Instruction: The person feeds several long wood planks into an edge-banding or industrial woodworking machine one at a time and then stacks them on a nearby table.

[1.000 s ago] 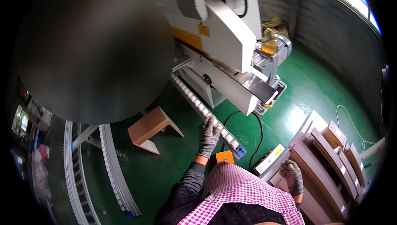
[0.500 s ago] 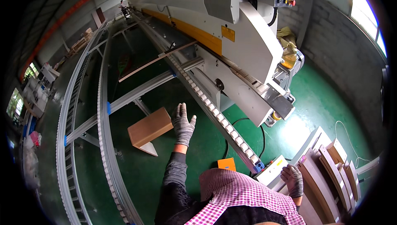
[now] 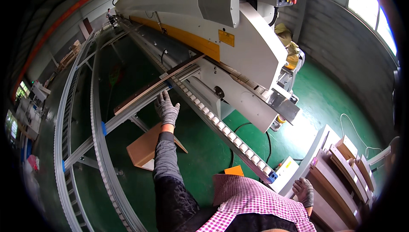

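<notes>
My left hand (image 3: 167, 109), in a grey-striped glove, reaches forward with its fingers stretched out and nothing in them. Its fingertips are close to a metal crossbeam (image 3: 133, 107) and a long narrow brown board (image 3: 145, 90). The board spans the roller rails, its far end at the long white and yellow machine (image 3: 251, 44). Whether the fingers touch the beam cannot be made out. At the lower right my right hand (image 3: 303, 191), gloved too, hangs beside the stacked panels (image 3: 334, 189), fingers loosely bent and slightly apart, holding nothing visible.
A roller rail (image 3: 217, 123) runs diagonally along the machine; another curved rail (image 3: 96, 125) lies to the left. Beneath my left arm stands an open brown carton (image 3: 142, 146) on the green floor. Black cables (image 3: 269, 146) trail under the machine. A distant person (image 3: 110, 17) stands far back.
The brown board has come nearer along the rails and now lies alongside the crossbeam. My left hand has moved forward and left towards it. My right hand stays by the panels.
</notes>
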`<state>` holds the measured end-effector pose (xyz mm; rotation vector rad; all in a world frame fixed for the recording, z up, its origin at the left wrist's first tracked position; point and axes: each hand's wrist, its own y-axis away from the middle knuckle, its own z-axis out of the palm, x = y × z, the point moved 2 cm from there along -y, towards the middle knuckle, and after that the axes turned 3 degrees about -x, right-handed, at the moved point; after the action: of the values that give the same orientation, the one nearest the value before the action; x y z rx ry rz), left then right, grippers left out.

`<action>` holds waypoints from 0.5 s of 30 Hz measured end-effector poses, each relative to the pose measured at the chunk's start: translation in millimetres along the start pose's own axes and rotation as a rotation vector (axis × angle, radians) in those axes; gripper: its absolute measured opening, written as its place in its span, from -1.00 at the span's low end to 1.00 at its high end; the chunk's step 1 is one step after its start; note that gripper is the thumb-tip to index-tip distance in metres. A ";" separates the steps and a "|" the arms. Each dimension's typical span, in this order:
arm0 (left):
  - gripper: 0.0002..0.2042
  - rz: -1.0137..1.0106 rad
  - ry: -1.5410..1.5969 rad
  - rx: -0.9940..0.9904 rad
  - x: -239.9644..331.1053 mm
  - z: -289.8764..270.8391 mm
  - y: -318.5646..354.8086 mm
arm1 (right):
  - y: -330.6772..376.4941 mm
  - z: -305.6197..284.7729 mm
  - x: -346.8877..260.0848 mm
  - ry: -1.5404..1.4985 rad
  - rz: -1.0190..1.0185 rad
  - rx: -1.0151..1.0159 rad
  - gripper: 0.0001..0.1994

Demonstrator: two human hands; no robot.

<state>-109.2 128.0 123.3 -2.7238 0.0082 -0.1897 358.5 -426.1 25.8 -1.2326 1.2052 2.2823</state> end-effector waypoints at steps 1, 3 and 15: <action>-0.08 -0.021 -0.022 -0.026 1.1 1.7 -7.5 | 1.5 -5.0 1.6 0.001 0.008 0.032 -0.60; -0.07 -0.034 -0.036 -0.048 0.9 14.0 -25.6 | 9.0 -15.3 7.3 -0.011 0.025 0.106 -0.61; 0.02 0.261 -0.060 -0.163 -55.3 80.2 -99.3 | 59.4 -46.7 39.4 -0.126 -0.054 0.222 -0.71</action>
<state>-155.4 252.8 82.9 -2.8538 0.3757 -0.0330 326.7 -504.1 13.2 -1.0136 1.3197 2.0870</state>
